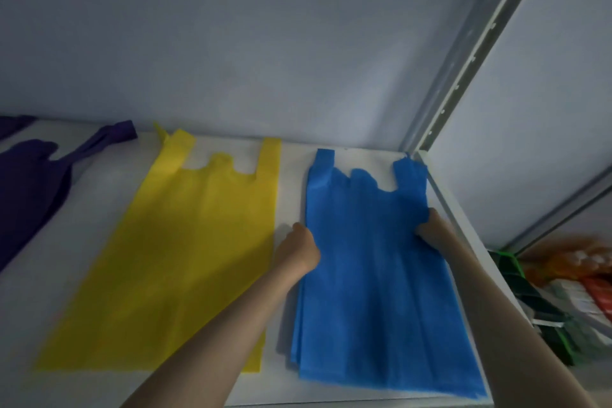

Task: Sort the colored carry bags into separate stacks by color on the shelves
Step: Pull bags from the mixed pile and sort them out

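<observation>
Pale blue wall, slotted metal upright, blurred orange and green packages lower right

The blue bags, yellow bag and purple bag are matt, finely textured non-woven cloth; the shelf is smooth white board, its upright perforated painted metal.

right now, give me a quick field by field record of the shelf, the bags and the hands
surface: white shelf
left stack: purple bags, partly out of frame
middle: yellow bags, lying flat
right stack: blue bags, at the shelf's right end
left hand: grips the blue stack's left edge
right hand: grips the blue stack's right edge
beyond the shelf: blurred packaged goods, lower right
</observation>
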{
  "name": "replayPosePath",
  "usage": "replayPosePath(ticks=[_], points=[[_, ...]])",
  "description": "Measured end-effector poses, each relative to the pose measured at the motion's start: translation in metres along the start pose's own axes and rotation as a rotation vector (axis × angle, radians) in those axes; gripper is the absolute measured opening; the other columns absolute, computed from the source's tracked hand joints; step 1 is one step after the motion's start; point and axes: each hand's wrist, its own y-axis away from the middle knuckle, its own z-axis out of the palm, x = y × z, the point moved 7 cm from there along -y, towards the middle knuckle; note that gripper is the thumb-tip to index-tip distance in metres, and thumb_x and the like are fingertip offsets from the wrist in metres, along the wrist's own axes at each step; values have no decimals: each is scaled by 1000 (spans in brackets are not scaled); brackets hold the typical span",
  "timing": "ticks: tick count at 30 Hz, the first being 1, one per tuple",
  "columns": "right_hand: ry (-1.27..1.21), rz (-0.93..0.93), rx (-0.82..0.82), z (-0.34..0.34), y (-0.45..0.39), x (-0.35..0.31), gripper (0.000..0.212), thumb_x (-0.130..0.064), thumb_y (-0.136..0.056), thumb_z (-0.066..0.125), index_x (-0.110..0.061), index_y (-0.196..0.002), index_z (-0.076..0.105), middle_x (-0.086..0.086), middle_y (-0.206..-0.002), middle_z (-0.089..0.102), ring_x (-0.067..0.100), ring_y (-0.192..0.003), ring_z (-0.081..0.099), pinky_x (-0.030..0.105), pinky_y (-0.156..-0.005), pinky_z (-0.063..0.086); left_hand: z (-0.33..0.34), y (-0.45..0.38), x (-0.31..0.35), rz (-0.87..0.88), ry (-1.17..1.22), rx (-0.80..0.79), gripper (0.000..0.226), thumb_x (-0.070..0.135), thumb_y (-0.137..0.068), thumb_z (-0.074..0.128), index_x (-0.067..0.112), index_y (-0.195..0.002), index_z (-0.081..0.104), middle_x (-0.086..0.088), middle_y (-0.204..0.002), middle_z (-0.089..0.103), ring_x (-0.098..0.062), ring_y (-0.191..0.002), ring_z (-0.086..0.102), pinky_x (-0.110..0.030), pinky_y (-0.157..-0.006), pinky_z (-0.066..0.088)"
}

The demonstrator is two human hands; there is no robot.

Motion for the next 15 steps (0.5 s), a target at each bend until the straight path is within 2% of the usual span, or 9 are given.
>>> replayPosePath(ticks=[2,5,6,9,13,15], points=[[13,1,14,2,1,-2,45,-7,-94,41,2,-137,30,25,-125,49,30,-95,48,30,-68,36,1,-1,-1,-4,-32,12,47,12,-99,37,-2,-142,24,-17,-138,47,-33,-122,53,-41,-96,47],[30,-32,68,4,-1,-5,43,-10,-93,39,1,-134,33,23,-116,53,29,-90,48,34,-69,40,3,-2,-2,2,-71,40,48,12,-99,38,-1,-143,24,-16,-137,48,-31,-119,55,-39,-92,49],[39,-36,81,5,-1,-5,42,-10,-92,38,1,-132,35,22,-114,52,32,-94,50,36,-72,40,3,-2,-3,5,-72,56,44,11,-99,39,-1,-140,27,-16,-134,49,-31,-117,57,-38,-90,50],[72,7,76,7,3,-1,44,-8,-92,39,0,-135,32,24,-127,46,38,-112,49,36,-76,38,1,1,-3,0,-76,78,38,9,-99,39,0,-135,32,-16,-130,51,-30,-114,57,-35,-86,50],[58,16,91,4,5,1,49,-5,-91,42,2,-137,29,24,-131,45,39,-117,47,34,-78,37,-1,4,1,6,-120,117,40,10,-98,42,-2,-135,31,-16,-135,44,-29,-120,52,-31,-90,47],[71,9,104,4,8,2,53,-5,-90,44,0,-140,27,24,-134,42,38,-122,43,37,-90,39,-2,6,2,13,-130,141,40,10,-98,43,-1,-134,31,-16,-137,40,-29,-123,48,-29,-92,44]])
